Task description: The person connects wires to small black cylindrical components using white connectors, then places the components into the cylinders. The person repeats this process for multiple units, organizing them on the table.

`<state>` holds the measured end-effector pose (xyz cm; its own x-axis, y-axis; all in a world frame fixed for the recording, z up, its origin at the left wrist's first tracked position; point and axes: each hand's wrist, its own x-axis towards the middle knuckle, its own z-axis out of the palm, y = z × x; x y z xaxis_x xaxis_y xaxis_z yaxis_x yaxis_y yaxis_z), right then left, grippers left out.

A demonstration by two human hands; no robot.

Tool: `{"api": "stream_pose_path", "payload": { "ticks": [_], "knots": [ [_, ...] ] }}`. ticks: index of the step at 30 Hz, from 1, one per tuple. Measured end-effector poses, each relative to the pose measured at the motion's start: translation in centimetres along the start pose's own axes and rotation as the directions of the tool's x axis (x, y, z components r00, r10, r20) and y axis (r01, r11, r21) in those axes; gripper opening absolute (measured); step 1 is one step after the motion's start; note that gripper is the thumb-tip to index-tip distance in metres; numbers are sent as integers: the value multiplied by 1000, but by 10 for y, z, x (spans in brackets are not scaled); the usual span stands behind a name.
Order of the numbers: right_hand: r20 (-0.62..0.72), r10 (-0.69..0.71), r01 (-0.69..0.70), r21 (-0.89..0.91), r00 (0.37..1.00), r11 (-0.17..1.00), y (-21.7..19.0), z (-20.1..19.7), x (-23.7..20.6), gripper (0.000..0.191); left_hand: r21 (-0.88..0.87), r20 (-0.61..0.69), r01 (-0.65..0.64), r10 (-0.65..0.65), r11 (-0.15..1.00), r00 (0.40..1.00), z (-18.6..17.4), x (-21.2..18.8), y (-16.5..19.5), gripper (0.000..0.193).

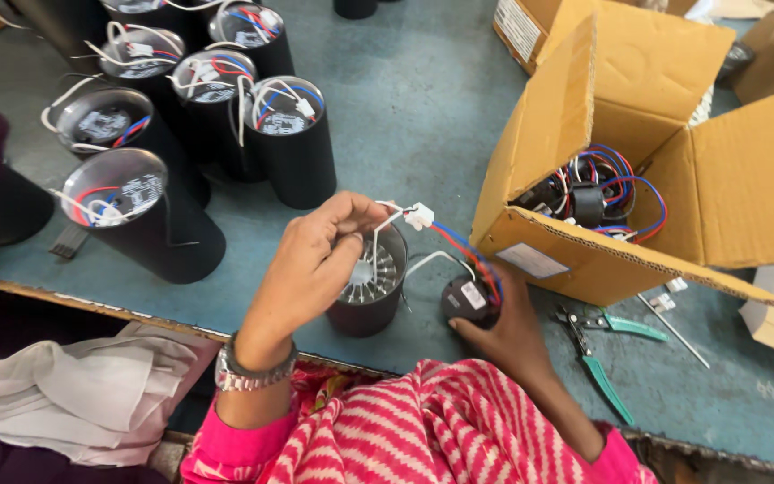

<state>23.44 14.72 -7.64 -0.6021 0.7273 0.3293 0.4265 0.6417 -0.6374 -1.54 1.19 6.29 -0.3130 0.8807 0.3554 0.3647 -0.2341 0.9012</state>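
Matt black cylinder housings [293, 157], rough brown cardboard box [718, 179], worn painted tabletop [423, 99], glossy metal watch [253, 375].

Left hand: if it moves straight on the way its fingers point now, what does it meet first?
Probably the white connector just beyond the left hand, then the cardboard box; depth is unclear.

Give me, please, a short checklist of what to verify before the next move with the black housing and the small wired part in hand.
1. Left hand steadies the open black housing at its rim: ok.
2. Right hand has a firm grip on the small round black part: ok.
3. Red and blue wires run free of knots up to the white connector: ok.
4. Housing stands upright on the blue table: ok.
5. Connector pins undamaged: cannot tell.
6. Green-handled pliers lie within reach: ok, beside the right hand.
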Motion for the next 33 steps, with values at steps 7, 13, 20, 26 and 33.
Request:
{"api": "stream_pose_path", "payload": {
  "ticks": [7, 13, 20, 26, 33],
  "knots": [
    [421, 299, -515, 654, 856, 554, 30, -5, -13, 79, 118, 74, -91, 82, 989, 994, -4, 0, -5, 26],
    [373, 243, -430, 868, 895, 250, 50, -38, -36, 85, 263, 121, -102, 72, 960, 990, -5, -2, 1, 49],
    [229, 102, -234, 971, 968, 44, 62, -60, -62, 73, 212, 231, -213, 163, 954, 959, -13, -1, -2, 53],
    [212, 241, -230, 972, 947, 51, 56, -66, -59, 72, 131, 266, -257, 215, 958, 940, -18, 0, -6, 48],
    [252, 46, -254, 965, 967, 62, 18, -94, -57, 93, 129, 70, -93, 84, 987, 994, -11, -12, -16, 28]
  ]
}}
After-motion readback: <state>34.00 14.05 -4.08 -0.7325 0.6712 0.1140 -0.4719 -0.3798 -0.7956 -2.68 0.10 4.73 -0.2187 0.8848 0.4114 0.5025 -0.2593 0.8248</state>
